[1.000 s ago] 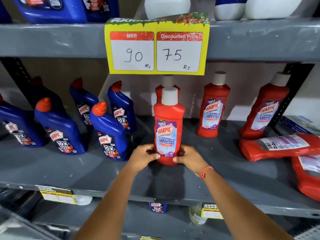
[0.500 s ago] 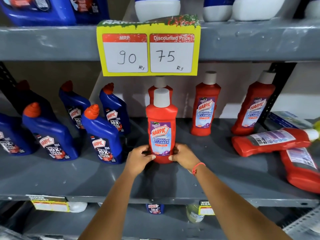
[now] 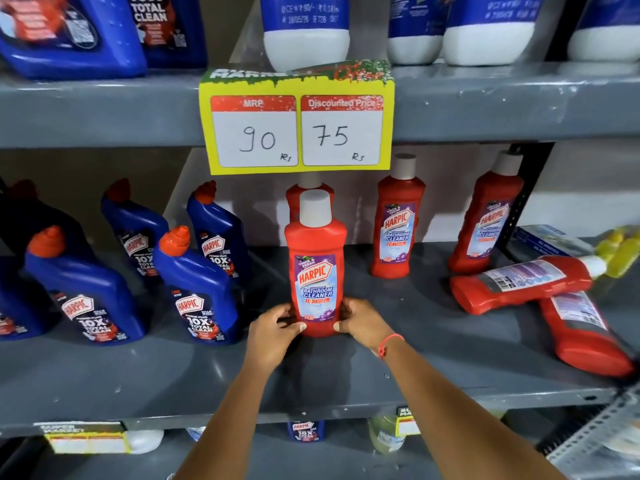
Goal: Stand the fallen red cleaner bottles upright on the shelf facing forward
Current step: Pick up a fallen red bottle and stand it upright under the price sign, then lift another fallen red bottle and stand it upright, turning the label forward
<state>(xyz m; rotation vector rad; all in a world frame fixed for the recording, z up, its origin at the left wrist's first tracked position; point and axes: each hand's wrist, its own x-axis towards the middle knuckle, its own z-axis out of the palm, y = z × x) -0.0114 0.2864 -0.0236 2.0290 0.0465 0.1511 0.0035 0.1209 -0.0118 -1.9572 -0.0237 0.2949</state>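
Observation:
A red cleaner bottle (image 3: 316, 265) with a white cap stands upright near the middle of the grey shelf (image 3: 207, 372), label facing me. My left hand (image 3: 275, 332) and my right hand (image 3: 360, 322) grip its base from either side. Right behind it stands another red bottle (image 3: 294, 194), mostly hidden. Two more red bottles stand upright at the back: one (image 3: 398, 223) in the middle right, one (image 3: 486, 220) farther right. Two fallen red bottles lie on the right: one (image 3: 519, 284) on its side with its cap pointing right, the other (image 3: 585, 334) beneath it, pointing toward the front edge.
Several blue cleaner bottles (image 3: 197, 289) with orange caps stand on the left half of the shelf. A yellow price card (image 3: 298, 133) hangs from the upper shelf edge. A yellow bottle (image 3: 620, 254) and a blue box (image 3: 543, 240) sit at the far right.
The view has shifted so the shelf contents sit lower and more to the left. Both hands stay on the upright red bottle's base, which has barely moved on the shelf.

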